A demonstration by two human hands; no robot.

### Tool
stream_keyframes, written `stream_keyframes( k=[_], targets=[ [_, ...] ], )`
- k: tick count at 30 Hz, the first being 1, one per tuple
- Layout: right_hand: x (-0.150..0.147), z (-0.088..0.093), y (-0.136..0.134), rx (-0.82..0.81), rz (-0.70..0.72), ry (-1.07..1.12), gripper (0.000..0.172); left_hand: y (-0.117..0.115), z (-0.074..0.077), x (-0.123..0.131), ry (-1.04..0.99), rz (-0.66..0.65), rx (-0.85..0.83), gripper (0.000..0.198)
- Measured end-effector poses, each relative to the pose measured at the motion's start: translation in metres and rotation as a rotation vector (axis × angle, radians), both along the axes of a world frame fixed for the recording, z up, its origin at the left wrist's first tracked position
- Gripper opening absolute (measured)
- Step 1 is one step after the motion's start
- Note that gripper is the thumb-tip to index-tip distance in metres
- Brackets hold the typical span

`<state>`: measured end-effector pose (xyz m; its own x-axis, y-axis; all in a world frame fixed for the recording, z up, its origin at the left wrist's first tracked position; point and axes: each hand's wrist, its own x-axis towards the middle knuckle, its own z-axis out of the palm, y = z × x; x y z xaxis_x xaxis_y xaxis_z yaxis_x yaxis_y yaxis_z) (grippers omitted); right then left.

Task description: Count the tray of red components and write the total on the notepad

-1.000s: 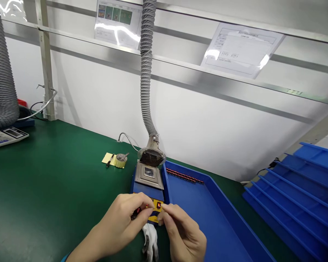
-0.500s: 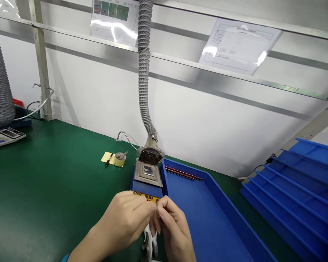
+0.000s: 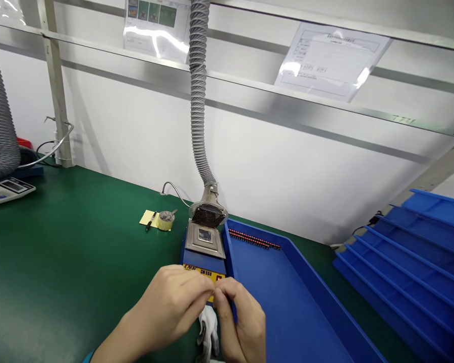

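My left hand [image 3: 177, 300] and my right hand [image 3: 238, 315] meet fingertip to fingertip at the lower centre. Both are closed in a pinch; whatever lies between the fingers is hidden or too small to make out. Just beyond them stands a blue solder pot [image 3: 200, 262] with a yellow front panel, partly covered by my fingers. Its metal top plate [image 3: 191, 241] frames a small shiny square pool. White gloves [image 3: 208, 327] lie beneath my hands. Right of the pot, a blue tray [image 3: 287, 302] holds rows of small black-and-red parts [image 3: 253, 239] along its far edge.
A grey exhaust hose [image 3: 199, 101] hangs down to a hood [image 3: 209, 212] behind the pot. A tape roll [image 3: 165, 221] and a pen [image 3: 150, 221] lie on yellow paper to the left. Stacked blue trays [image 3: 408, 252] stand at right; a calculator [image 3: 9, 191] sits far left.
My right hand has turned slightly and its fingers have drawn in closer together. The hands remain in nearly the same place, and more of the yellow panel shows.
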<state>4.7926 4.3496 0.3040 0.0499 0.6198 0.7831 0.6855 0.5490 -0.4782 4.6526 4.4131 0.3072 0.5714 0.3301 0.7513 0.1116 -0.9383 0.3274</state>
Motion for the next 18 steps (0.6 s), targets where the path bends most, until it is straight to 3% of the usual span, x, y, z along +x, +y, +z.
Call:
stream_keyframes(
  k=[3, 5, 6, 10, 14, 18],
  targets=[
    [-0.0027, -0.0006, 0.0008, -0.354, 0.218, 0.406, 0.030, 0.0009, -0.0005, 0.0019, 0.055, 0.072, 0.154, 0.023],
    [-0.0010, -0.0022, 0.0022, -0.372, 0.352, 0.597, 0.036, 0.0008, -0.0003, 0.0019, 0.015, 0.083, 0.131, 0.020],
    [0.0006, -0.0031, 0.0028, -0.312, 0.336, 0.618, 0.037, 0.0004, -0.0001, 0.0014, -0.015, 0.079, 0.080, 0.018],
    [0.0063, -0.0036, 0.0031, -0.056, 0.065, 0.351, 0.009, -0.0016, 0.0009, -0.0013, -0.094, -0.007, -0.215, 0.013],
    [0.0052, -0.0011, 0.0049, 0.082, 0.120, 0.101, 0.026, -0.0030, 0.0033, -0.0022, -0.091, -0.060, -0.358, 0.015],
    [0.0018, -0.0016, 0.0069, 0.237, 0.059, 0.056, 0.036, -0.0034, 0.0054, -0.0018, -0.079, -0.053, -0.375, 0.015]
  ],
)
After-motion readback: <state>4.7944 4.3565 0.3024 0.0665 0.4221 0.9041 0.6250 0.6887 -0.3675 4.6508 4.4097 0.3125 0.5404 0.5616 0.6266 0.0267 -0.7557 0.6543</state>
